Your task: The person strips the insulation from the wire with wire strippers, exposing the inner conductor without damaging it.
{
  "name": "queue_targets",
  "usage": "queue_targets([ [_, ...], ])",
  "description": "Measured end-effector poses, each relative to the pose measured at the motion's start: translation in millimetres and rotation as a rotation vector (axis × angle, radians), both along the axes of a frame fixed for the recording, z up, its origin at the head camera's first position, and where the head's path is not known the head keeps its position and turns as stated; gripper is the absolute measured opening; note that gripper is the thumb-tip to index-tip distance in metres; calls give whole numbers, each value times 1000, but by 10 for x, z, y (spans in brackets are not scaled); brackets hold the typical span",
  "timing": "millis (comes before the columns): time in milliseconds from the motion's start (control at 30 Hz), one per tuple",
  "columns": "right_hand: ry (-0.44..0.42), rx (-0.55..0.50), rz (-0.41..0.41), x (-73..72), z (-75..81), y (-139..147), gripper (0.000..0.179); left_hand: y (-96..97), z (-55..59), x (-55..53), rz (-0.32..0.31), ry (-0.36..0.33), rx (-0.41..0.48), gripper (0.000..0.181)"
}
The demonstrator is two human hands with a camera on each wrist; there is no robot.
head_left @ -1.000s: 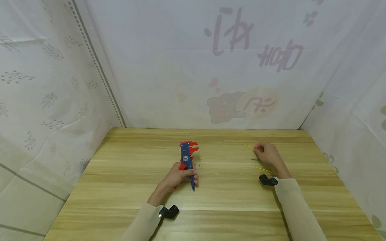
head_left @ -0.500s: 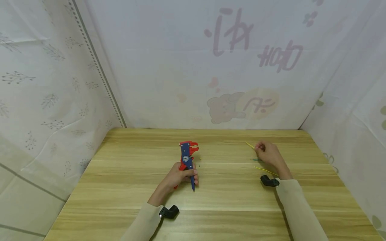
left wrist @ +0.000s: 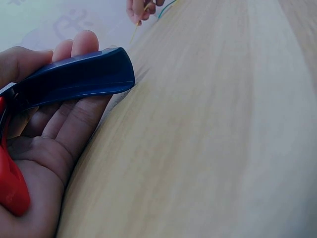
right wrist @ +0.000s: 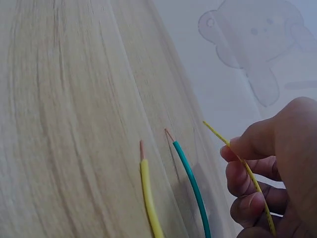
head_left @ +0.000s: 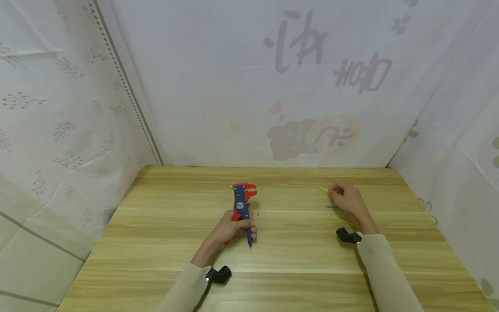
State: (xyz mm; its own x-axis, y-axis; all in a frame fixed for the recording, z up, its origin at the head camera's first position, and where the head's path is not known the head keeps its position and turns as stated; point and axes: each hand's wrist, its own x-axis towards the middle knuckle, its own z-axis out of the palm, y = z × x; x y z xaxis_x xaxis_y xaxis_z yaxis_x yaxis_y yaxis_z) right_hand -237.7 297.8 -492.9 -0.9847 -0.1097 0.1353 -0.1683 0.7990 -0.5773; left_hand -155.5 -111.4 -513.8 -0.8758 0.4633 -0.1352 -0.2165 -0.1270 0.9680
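My left hand (head_left: 233, 227) grips a wire stripper (head_left: 239, 201) by its handles, its thumb over the blue one. The tool's red head points away from me, and its jaws stand apart with nothing visible between them. In the left wrist view the blue handle (left wrist: 79, 77) lies across the fingers. My right hand (head_left: 345, 200) pinches a thin yellow wire (right wrist: 252, 178) between thumb and fingers; its far end shows no bare copper. Beside that hand lie a green wire (right wrist: 190, 173) and a thicker yellow wire (right wrist: 147, 193), both with bare copper ends.
Tiny yellow and green scraps (head_left: 258, 214) lie on the wooden table (head_left: 288, 247) just right of the stripper. A patterned cloth (head_left: 218, 86) hangs behind the table's far edge. Each wrist carries a black camera (head_left: 219, 274).
My right hand has shifted slightly to the right with the thin yellow wire, whose free tip has dipped a little. The left hand and the wire stripper have stayed in place.
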Motion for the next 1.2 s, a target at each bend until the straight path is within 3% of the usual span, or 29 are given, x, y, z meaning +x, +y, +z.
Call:
queue_targets([
  [400, 27, -36, 6, 48, 23, -74, 17, 11, 1, 17, -5, -9, -1, 18],
  [767, 22, -68, 25, 128, 91, -138, 20, 32, 27, 24, -5, 4, 0, 38],
  [933, 19, -101, 18, 169, 139, -175, 18, 47, 63, 37, -18, 17, 20, 36],
  [1200, -2, -141, 49, 234, 192, -234, 22, 89, 55, 58, -42, 46, 44, 18],
])
